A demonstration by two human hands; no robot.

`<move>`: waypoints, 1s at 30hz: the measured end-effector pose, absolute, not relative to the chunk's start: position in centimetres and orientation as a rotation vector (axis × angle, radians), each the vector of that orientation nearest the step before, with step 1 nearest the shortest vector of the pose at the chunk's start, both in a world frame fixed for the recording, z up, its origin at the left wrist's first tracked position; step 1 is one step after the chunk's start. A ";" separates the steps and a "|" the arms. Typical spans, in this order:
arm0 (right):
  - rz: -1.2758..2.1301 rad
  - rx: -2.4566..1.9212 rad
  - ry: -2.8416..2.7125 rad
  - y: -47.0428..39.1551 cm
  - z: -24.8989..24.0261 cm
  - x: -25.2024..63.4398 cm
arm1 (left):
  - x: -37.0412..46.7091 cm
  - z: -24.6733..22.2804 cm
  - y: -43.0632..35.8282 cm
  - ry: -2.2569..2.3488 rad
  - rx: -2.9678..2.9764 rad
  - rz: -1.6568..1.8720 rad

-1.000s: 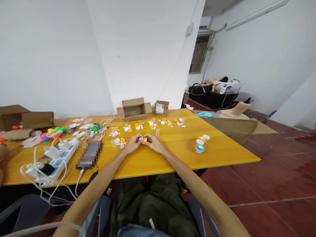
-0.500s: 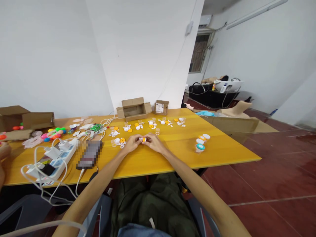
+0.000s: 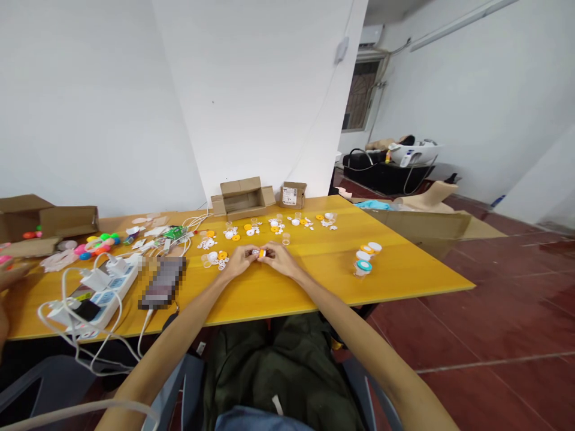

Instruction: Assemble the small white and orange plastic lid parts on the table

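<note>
My left hand (image 3: pixel 242 261) and my right hand (image 3: pixel 279 258) meet above the middle of the yellow wooden table (image 3: pixel 323 281). Pinched in the left fingers is a small white plastic part (image 3: pixel 256 252). The right fingers grip an orange-and-white round piece (image 3: pixel 262 254), close against the white part. Whether the two pieces touch or join is too small to tell. A clear plastic cup (image 3: pixel 286 239) stands just beyond my right hand. Left of my left hand lies a group of white pieces (image 3: pixel 221 264), an orange ring (image 3: pixel 223 255) and a clear cup (image 3: pixel 206 260).
More clusters of white and orange parts (image 3: pixel 249 229) line the back, before an open cardboard box (image 3: pixel 244 200) and a smaller box (image 3: pixel 293 195). Several lidded cups (image 3: pixel 363 267) stand right. Left are a phone (image 3: pixel 164 281), a corded power strip (image 3: pixel 110 293) and another person's hand (image 3: pixel 13 274).
My hands hold nearly the same pose and the same pieces. At the far left, the other person's hand has shifted slightly, with a pink item now by it.
</note>
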State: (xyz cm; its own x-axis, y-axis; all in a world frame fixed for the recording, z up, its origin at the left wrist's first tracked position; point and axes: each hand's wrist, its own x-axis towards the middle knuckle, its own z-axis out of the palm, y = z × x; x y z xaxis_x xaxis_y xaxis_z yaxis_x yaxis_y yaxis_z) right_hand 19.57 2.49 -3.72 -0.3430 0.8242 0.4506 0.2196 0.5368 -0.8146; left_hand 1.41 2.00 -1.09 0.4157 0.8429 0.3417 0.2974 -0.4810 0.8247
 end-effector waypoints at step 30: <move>0.901 -0.848 -1.804 3.3 -4.0 19.4 | 0.9 -0.9 2.4 1.085 1.879 1.321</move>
State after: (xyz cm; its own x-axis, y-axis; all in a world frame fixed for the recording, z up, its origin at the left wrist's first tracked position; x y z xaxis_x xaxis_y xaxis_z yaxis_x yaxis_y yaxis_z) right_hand 19.44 3.28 -3.99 -0.3408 0.8405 0.4213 0.1682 0.4953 -0.8523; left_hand 0.92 2.36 -0.89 0.1737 0.8708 0.4600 0.2820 -0.4915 0.8239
